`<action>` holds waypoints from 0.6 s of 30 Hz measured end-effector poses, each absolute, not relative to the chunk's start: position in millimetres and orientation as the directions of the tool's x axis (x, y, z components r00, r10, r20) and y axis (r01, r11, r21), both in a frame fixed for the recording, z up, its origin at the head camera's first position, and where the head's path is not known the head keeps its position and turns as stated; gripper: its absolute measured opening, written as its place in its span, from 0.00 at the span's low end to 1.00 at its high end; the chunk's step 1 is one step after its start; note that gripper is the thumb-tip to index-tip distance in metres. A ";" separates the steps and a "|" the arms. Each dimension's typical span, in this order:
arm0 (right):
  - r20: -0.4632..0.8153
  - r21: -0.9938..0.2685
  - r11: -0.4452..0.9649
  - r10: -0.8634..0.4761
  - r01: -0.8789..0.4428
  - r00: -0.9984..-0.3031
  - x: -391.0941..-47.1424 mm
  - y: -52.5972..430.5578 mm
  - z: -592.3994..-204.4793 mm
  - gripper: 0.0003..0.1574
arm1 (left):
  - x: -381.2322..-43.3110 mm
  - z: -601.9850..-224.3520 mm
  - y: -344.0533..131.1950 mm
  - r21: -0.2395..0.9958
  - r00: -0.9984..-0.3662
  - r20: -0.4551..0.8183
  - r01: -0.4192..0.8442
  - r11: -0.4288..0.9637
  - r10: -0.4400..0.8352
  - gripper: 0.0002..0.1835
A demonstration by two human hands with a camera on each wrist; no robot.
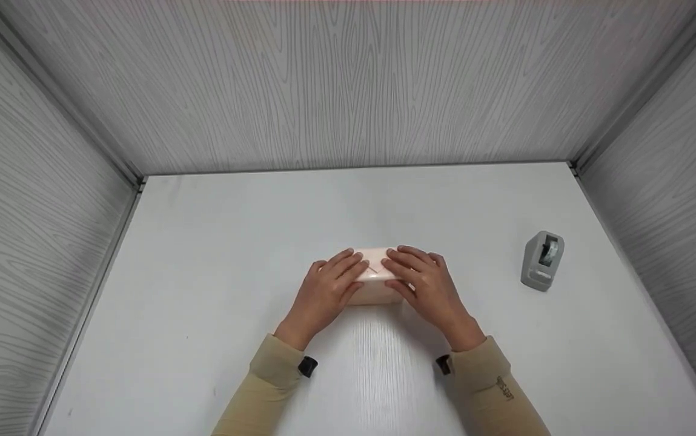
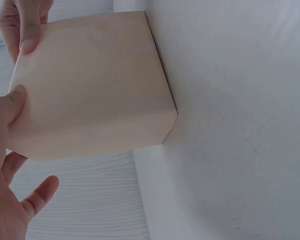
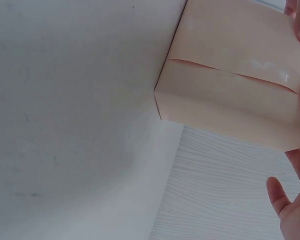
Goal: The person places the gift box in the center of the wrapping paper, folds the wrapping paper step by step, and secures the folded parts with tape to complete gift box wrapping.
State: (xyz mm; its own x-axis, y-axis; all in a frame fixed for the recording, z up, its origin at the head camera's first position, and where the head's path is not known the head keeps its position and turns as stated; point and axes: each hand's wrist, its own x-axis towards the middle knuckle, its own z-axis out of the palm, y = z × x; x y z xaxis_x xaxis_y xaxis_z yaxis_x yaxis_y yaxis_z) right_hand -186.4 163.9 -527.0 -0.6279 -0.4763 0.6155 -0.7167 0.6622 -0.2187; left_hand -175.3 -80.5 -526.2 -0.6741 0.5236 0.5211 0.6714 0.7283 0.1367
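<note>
A small box [image 1: 375, 293] covered in pale pink paper stands on the white table in front of the person. My left hand [image 1: 324, 289] holds its left end, fingers over the top and thumb against the near face. At the right end my right hand [image 1: 431, 289] grips it the same way. Folded paper lines cross the top between the fingertips. The left wrist view shows a smooth side of the box [image 2: 95, 80]. On the box [image 3: 225, 95] in the right wrist view, an overlapping paper edge runs across, with a shiny patch beside it.
A grey tape dispenser [image 1: 541, 260] with a roll of tape stands on the white table [image 1: 232, 242], to the right of the box. Grey wood-grain panels [image 1: 348, 85] rise at the back and both sides.
</note>
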 end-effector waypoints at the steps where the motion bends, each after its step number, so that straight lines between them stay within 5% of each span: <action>1: 0.614 -0.222 0.664 -0.474 -0.714 -0.631 -186.2 163.9 -527.1 0.23 | -175.3 -526.6 -80.5 0.140 -0.677 0.520 0.670 0.729 0.521 0.21; 18: 0.531 -0.258 0.673 -0.501 -0.693 -0.684 -176.6 165.5 -518.3 0.27 | -177.5 -525.5 -83.0 0.152 -0.647 0.554 0.697 0.701 0.523 0.19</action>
